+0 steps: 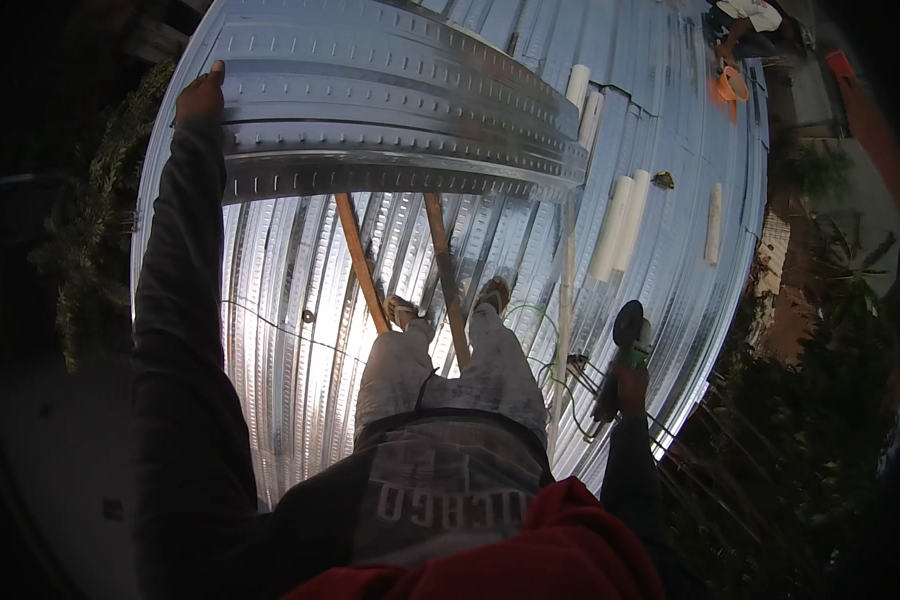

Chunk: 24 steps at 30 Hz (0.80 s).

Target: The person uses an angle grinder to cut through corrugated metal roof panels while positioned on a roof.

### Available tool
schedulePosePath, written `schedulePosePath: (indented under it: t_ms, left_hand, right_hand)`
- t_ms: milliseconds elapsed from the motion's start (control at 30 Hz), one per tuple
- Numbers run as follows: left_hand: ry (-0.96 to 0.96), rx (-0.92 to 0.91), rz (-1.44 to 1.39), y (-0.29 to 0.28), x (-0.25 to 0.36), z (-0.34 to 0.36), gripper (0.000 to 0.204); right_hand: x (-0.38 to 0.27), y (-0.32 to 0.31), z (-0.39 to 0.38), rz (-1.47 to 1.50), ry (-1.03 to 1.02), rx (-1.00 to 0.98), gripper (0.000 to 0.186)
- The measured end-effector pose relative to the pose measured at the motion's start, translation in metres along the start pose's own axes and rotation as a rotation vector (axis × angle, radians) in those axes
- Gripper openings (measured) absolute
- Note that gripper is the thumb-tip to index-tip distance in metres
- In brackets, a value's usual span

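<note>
Underfoot is a broad deck of shiny corrugated metal sheeting, ribbed and bright with glare, with dark foliage beyond its edges. Nearest me, my own legs and sandalled feet stand on it beside two slanting wooden battens. At my right side, my right hand is wrapped firmly around the body of a green angle grinder, its dark disc pointing up and away from my leg. Farther out, my left hand reaches up to a loose ribbed metal sheet, fingers curled over its near corner, holding it raised above the deck. To handle this well, I judge the sheet needs a steady hold and the disc kept off the thin cable trailing across the ribs. Beyond lie several white tubes, and far off an orange bucket.
</note>
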<state>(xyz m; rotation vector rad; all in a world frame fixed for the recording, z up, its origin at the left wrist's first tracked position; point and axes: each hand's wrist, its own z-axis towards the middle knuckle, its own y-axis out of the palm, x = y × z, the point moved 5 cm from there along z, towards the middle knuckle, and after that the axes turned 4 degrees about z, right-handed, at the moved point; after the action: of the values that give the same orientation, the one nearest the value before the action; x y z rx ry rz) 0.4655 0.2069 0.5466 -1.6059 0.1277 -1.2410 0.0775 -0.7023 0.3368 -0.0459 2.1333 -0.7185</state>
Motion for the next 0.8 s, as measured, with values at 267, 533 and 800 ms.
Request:
schedulePosePath:
  t_ms: [267, 533, 800]
  left_hand:
    - [-0.203, 0.029, 0.1, 0.078, -0.242, -0.017, 0.068]
    - [-0.419, -0.064, 0.059, 0.048, -0.534, -0.011, 0.061]
    - [-0.663, -0.163, -0.159, 0.127, -0.627, -0.045, 0.044]
  right_hand:
    - [-0.045, 0.049, -0.022, 0.056, 0.119, -0.116, 0.038]
    - [-0.097, 0.163, -0.047, -0.163, 0.125, -0.248, 0.036]
    - [-0.056, 0.235, -0.012, -0.394, 0.064, -0.341, 0.037]
